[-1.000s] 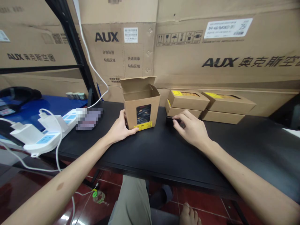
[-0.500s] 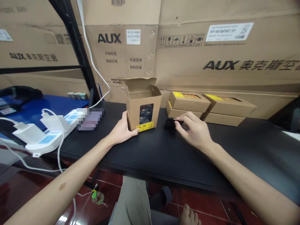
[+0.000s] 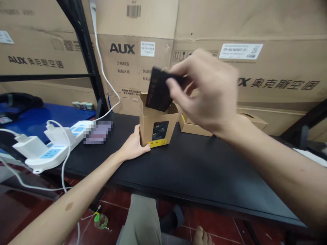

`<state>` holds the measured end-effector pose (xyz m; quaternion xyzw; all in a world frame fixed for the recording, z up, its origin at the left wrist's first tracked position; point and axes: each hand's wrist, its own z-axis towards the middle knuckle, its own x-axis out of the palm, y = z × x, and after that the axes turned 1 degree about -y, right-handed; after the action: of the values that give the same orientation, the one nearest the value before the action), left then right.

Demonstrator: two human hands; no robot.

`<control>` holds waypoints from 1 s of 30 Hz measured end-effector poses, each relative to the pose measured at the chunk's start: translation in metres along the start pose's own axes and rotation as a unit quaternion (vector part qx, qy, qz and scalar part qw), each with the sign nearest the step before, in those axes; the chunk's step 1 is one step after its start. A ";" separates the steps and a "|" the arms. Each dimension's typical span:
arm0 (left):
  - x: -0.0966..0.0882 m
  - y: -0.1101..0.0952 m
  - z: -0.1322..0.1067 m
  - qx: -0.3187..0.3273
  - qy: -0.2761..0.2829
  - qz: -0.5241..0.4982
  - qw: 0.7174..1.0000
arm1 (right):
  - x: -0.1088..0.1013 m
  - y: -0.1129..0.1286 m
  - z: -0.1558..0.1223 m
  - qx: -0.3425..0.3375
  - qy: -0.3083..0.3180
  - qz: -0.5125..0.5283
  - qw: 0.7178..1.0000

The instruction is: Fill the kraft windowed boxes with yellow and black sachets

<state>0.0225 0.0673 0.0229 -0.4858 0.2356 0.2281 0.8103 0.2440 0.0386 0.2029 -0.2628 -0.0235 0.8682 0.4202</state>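
1. my left hand (image 3: pixel 134 147) grips the lower left side of the carton (image 3: pixel 155 127), fingers curled against it and thumb along its front bottom edge.
2. the carton stands upright near the far edge of the tabletop (image 3: pixel 204 170), top flaps open, dark contents showing through its front window.
3. my right hand (image 3: pixel 206 92) is raised above the carton, fingers (image 3: pixel 176 89) pinching a flat black pack (image 3: pixel 157 90) that tilts with its lower end at the carton's open mouth.
4. flat brown boxes (image 3: pixel 192 127) lie just right of the carton, and a white power strip (image 3: pixel 51 149) sits by the tabletop's left edge.
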 end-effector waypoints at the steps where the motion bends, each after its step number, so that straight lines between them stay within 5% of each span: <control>1: 0.000 -0.001 0.000 0.000 -0.001 0.000 1.000 | 0.008 0.001 0.005 -0.009 0.043 -0.005 0.999; 7: 0.001 -0.005 0.001 -0.006 0.008 -0.005 1.000 | 0.049 -0.007 0.010 -0.056 0.111 0.006 0.992; 15: 0.001 -0.002 0.002 -0.002 0.005 0.013 1.000 | 0.071 0.003 0.024 -0.079 0.128 0.035 0.988; 23: 0.002 -0.002 0.003 -0.013 0.013 0.003 1.000 | 0.050 0.033 0.026 0.045 0.368 -0.025 0.928; 30: 0.005 0.013 0.002 0.015 0.012 -0.033 0.999 | 0.045 0.018 0.012 -0.019 0.419 0.009 0.908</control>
<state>0.0192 0.0753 0.0118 -0.4836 0.2324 0.1915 0.8218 0.2022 0.0626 0.1885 -0.6102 0.1404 0.6815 0.3789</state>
